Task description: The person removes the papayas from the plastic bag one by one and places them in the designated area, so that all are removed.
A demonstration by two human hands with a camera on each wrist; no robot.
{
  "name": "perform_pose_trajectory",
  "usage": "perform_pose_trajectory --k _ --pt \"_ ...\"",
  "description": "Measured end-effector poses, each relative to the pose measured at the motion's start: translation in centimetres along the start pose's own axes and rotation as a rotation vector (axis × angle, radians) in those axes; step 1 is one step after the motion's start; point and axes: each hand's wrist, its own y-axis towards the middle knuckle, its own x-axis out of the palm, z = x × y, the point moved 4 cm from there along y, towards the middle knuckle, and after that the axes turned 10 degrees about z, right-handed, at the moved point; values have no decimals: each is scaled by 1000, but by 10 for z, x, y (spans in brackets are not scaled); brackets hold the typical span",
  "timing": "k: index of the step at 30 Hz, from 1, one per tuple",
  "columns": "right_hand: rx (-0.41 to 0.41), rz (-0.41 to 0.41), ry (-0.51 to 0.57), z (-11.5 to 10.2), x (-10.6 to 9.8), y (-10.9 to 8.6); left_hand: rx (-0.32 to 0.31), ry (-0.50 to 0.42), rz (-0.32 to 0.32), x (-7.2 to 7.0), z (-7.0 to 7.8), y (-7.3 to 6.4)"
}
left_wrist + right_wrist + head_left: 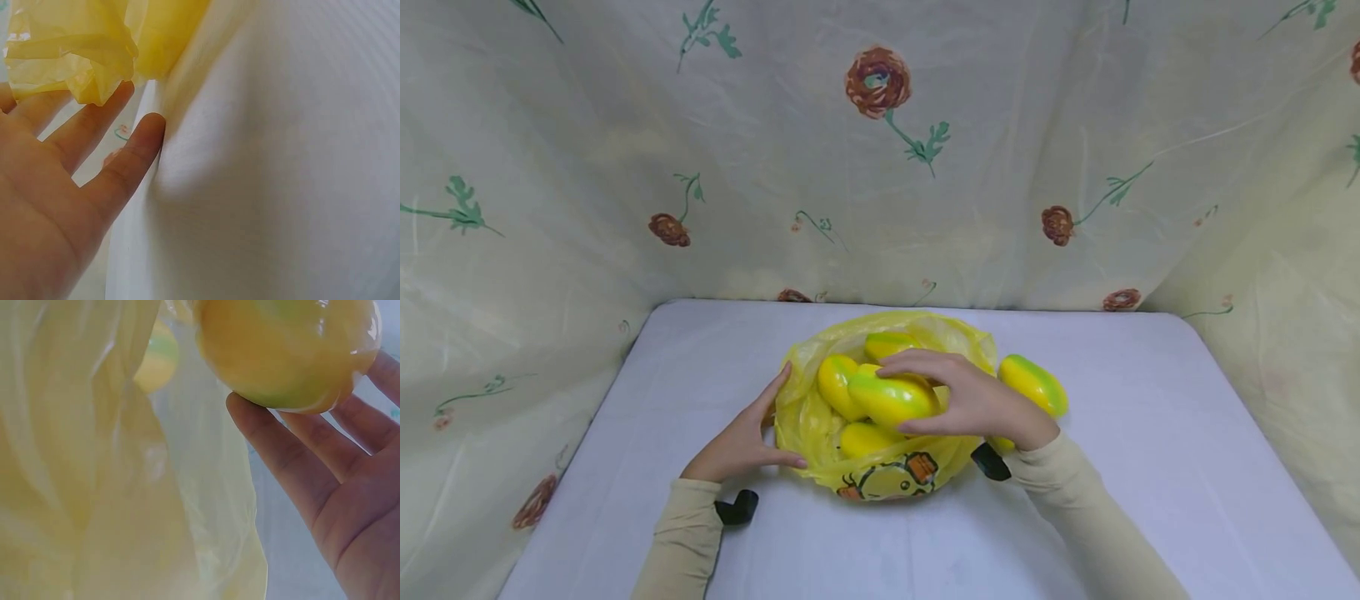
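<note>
A thin yellow plastic bag (793, 417) with a cartoon print lies open-mouthed on the table. My right hand (973, 396) grips a glossy yellow-green mango (891, 398) between thumb and fingers, over the bag's opening. In the right wrist view, that mango (287, 350) sits against the fingertips. Inside the bag are more mangoes: one at the left (837, 386), one at the back (887, 343), one at the front (867, 440). My left hand (748, 433) touches the bag's left side, its fingers spread and nearly straight in the left wrist view.
Another mango (1033, 386) lies on the table right of the bag, beyond my right wrist. A bit of yellow (1002, 443) shows beneath that wrist, mostly hidden. The white-covered table (1150, 467) backs onto a flowered curtain (970, 233), which also hangs at both sides.
</note>
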Motion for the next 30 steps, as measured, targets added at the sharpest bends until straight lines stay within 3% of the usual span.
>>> perform_pose_trajectory --k 13,30 --pt "76 63 17 10 -16 -26 -1 8 6 1 0 -1" --pt "81 214 -6 32 -41 -63 17 -23 -3 1 0 -2"
